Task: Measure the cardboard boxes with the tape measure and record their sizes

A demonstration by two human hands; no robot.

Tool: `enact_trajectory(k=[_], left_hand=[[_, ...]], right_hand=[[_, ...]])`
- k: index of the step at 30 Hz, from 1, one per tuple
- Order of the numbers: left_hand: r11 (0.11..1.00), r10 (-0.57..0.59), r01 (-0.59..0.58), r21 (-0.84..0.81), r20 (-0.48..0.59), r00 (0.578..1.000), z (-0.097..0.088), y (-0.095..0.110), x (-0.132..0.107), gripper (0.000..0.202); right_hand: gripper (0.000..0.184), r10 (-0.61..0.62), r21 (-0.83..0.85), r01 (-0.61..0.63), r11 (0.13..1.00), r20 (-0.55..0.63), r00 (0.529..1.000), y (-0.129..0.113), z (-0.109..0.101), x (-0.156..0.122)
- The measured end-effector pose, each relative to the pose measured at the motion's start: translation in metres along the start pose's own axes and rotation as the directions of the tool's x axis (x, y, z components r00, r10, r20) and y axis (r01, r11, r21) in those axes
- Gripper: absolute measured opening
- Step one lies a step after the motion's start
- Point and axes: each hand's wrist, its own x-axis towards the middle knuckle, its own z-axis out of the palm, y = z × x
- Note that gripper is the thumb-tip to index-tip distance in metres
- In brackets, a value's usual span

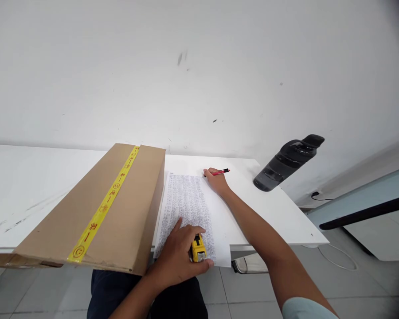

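Observation:
My right hand point(216, 179) is closed around a red and black pen point(222, 171), its tip by the top right of a sheet of paper point(222, 241). Dense rows of handwriting cover much of the sheet, which overhangs the table's front edge. Low on the paper, my left hand point(179, 252) grips a yellow and black tape measure point(198, 249) between thumb and fingers. The pen's tip is mostly hidden by my fingers.
A long cardboard box point(119, 199) with yellow printed tape stands left of the paper and juts past the front edge. A dark bottle point(282, 164) stands at the right on the white table point(272, 208). A wall rises behind.

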Motion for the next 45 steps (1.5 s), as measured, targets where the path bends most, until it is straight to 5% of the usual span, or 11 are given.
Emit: enact_trajectory(k=[45], left_hand=[[0.999,0.025,-0.026,-0.035,-0.029,0.999,0.0008,-0.0022,-0.0009,0.057]], right_hand=[[0.035,-0.039,0.066,0.043,0.997,-0.063,0.997,-0.0016,-0.0023,-0.0032]])
